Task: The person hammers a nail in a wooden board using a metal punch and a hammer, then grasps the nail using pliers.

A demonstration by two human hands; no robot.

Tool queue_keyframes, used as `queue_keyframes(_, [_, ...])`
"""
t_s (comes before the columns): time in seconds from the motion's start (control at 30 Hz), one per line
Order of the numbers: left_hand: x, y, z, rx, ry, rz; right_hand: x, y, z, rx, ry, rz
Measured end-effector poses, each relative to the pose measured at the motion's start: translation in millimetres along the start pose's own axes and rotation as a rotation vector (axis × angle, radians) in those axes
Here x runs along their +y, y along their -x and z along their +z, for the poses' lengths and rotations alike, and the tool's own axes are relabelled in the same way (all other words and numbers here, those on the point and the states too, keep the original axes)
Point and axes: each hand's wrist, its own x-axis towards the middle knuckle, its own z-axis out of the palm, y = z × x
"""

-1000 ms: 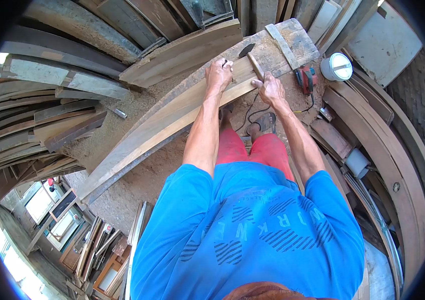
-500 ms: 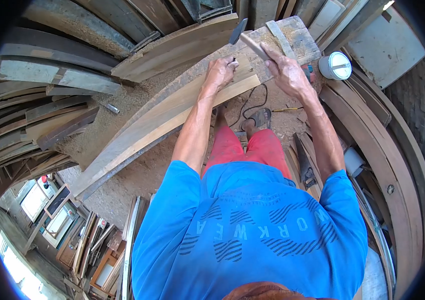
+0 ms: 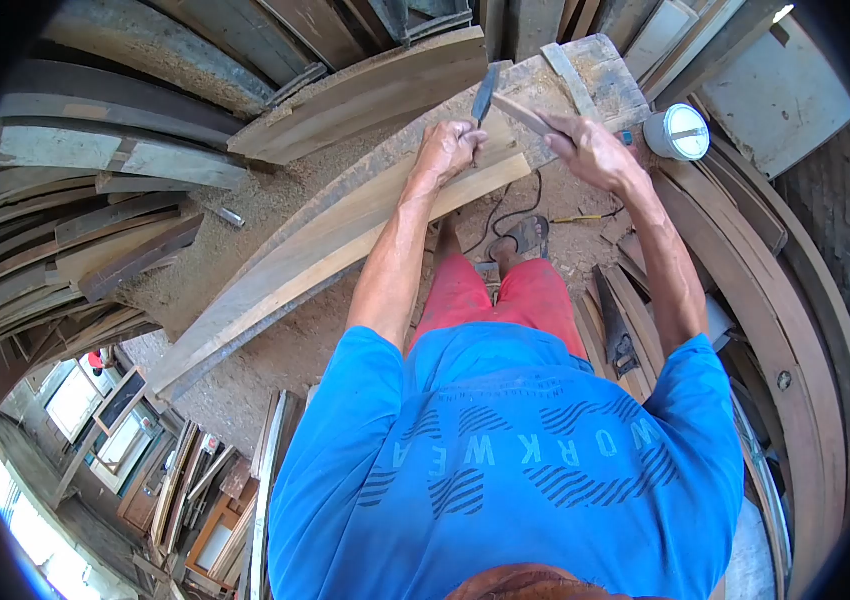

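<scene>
My right hand (image 3: 597, 152) is wrapped round the wooden handle of a hammer (image 3: 486, 95), whose dark metal head hangs just above my left hand. My left hand (image 3: 448, 150) is closed in a pinch over the far end of a long, light wooden board (image 3: 345, 232); what its fingers hold is too small to make out. The board lies on a dusty wooden bench (image 3: 600, 75), its narrow end reaching toward the lower left. A short wooden strip (image 3: 568, 80) rests across the bench's far end.
A white bucket (image 3: 677, 133) stands right of the bench. Curved planks (image 3: 745, 260) lean along the right side, and stacked boards (image 3: 95, 190) fill the left. A handsaw (image 3: 620, 335) and a cable (image 3: 517, 212) lie low near my legs.
The hammer head has moved down and slightly right, close to my left hand, and now points more upright. My right hand has shifted right and down. The view has moved slightly.
</scene>
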Motion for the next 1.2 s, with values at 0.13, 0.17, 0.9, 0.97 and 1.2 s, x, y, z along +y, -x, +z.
queue_keyframes(0.13, [2.6, 9.0, 0.6, 0.097, -0.048, 0.074, -10.4, 2.7, -7.3, -0.149, -0.071, 0.294])
queue_keyframes(0.17, [3.8, 7.8, 1.6, 0.152, -0.045, 0.132, -7.8, 3.7, 0.7, -0.062, -0.091, 0.334])
queue_keyframes(0.9, [34.9, -46.1, 49.9, 0.386, -0.298, -0.068, 38.7, 14.0, 112.8, -0.126, -0.156, 0.612])
queue_keyframes(0.97, [44.3, -46.0, 47.2, 0.349, -0.342, -0.156, 41.9, 17.2, 117.1, -0.089, -0.151, 0.596])
queue_keyframes(1.2, [32.3, -58.7, 51.9, 0.296, -0.408, -0.252, 33.8, 15.9, 107.6, -0.125, -0.162, 0.634])
